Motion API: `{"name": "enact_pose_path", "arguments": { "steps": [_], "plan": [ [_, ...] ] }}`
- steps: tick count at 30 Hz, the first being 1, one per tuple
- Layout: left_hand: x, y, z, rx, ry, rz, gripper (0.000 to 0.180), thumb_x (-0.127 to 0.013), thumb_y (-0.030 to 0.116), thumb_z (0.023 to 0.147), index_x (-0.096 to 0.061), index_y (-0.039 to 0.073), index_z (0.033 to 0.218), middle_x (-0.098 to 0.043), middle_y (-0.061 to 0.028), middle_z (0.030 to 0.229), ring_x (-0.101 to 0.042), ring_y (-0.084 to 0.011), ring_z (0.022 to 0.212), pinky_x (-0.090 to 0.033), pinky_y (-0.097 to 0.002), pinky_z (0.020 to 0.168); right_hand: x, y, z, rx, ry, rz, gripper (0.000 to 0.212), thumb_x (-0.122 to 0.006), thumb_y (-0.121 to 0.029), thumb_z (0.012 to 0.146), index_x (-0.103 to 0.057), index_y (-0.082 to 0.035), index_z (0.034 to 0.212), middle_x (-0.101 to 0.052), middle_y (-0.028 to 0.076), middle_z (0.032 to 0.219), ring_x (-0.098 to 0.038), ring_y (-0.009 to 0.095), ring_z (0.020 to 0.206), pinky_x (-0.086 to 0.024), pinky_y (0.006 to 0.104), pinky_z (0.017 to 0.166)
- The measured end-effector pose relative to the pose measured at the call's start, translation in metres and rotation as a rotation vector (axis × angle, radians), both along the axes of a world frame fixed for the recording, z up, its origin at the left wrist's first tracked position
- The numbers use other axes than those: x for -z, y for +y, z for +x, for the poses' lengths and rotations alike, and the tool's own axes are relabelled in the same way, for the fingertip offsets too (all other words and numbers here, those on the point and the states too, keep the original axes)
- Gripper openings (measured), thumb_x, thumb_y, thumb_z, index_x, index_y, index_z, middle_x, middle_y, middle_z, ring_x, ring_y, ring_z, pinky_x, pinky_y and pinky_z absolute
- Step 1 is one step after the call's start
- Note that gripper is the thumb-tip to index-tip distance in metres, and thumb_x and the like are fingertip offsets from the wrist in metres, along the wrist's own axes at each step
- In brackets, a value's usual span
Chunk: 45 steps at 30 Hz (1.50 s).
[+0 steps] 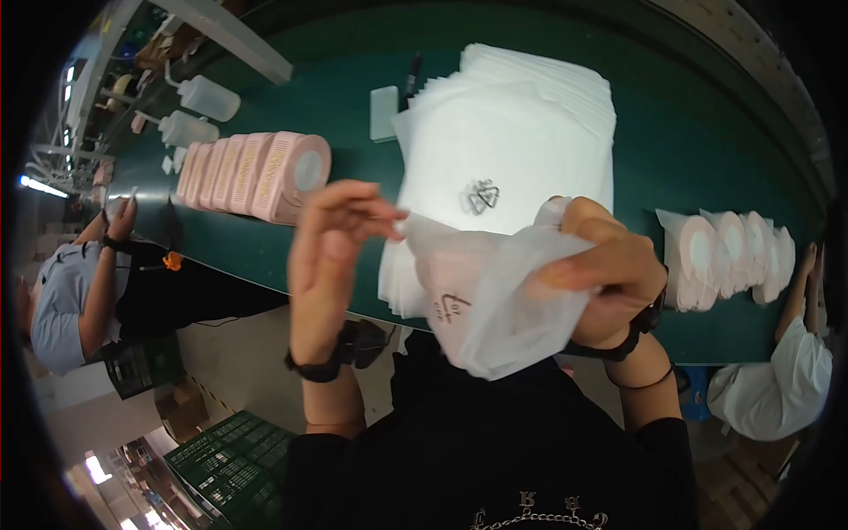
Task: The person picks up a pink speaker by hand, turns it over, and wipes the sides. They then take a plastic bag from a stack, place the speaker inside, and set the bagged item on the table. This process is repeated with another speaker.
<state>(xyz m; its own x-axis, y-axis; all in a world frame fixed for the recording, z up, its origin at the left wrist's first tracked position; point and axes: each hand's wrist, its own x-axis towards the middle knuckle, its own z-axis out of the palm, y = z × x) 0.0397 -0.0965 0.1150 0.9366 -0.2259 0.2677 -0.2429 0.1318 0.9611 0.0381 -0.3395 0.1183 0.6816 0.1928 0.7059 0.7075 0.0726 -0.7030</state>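
In front of my chest is a frosted translucent plastic bag (530, 300) with a pink object showing through it. My right hand (614, 274) is closed on the bag's right side, thumb and fingers pinching the film. My left hand (331, 256) is raised at the bag's left edge, its fingers bent, apart and slightly blurred; white covers a fingertip close to the film. Behind the bag lies a thick stack of flat frosted bags (512, 132) with a dark printed mark.
Left on the green table (353, 177) stands a row of pink rounded items (256, 177) with white discs. Bagged pink items (729, 256) stand at right. Squeeze bottles (208, 97), a pale box (383, 113) and a black pen (412, 75) lie farther back. Two people sit at either side.
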Motion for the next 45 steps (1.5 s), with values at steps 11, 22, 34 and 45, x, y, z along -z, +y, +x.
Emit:
{"name": "enact_pose_path", "arguments": {
  "steps": [11,22,34,45],
  "plan": [
    [0.123,-0.06,-0.016,0.269,0.291,-0.235,0.057,-0.055,0.027,0.091,-0.032,0.005,0.138,-0.042,-0.0112,0.135,-0.041,-0.0196,0.123,-0.035,-0.0334,0.103,-0.026,0.004,0.022,-0.41,0.168,0.516,0.039,-0.054,-0.022,0.089,-0.034,-0.006,0.119,-0.049,0.008,0.112,-0.048,0.02,0.098,-0.042,0.0337,0.085],
    [0.005,-0.064,-0.018,0.189,-0.364,0.061,0.039,-0.062,0.017,0.08,-0.051,0.004,0.115,-0.051,-0.0128,0.11,-0.048,-0.0265,0.111,-0.039,-0.0408,0.097,0.048,-0.101,0.032,0.005,0.733,0.384,0.026,-0.047,-0.024,0.095,-0.05,-0.006,0.112,-0.056,0.003,0.103,-0.055,0.01,0.088,-0.044,0.0218,0.078],
    [0.031,-0.095,-0.028,0.172,-1.124,0.786,0.027,-0.055,0.016,0.077,-0.054,0.006,0.102,-0.056,-0.0053,0.099,-0.053,-0.0203,0.101,-0.044,-0.0486,0.094,-0.008,-0.04,-0.051,0.207,0.581,-0.614,0.049,-0.047,0.013,0.069,-0.048,-0.001,0.115,-0.05,0.01,0.099,-0.05,0.017,0.093,-0.039,0.0247,0.084],
    [0.038,-0.103,-0.013,0.47,-0.861,0.653,0.034,-0.064,0.006,0.071,-0.056,0.007,0.103,-0.052,-0.0121,0.117,-0.05,-0.0332,0.113,-0.042,-0.0504,0.096,0.018,-0.057,-0.071,0.218,0.131,-0.812,0.073,-0.066,0.0,0.064,-0.042,-0.008,0.133,-0.041,0.019,0.136,-0.042,0.034,0.124,-0.037,0.0385,0.102]
  ]
}}
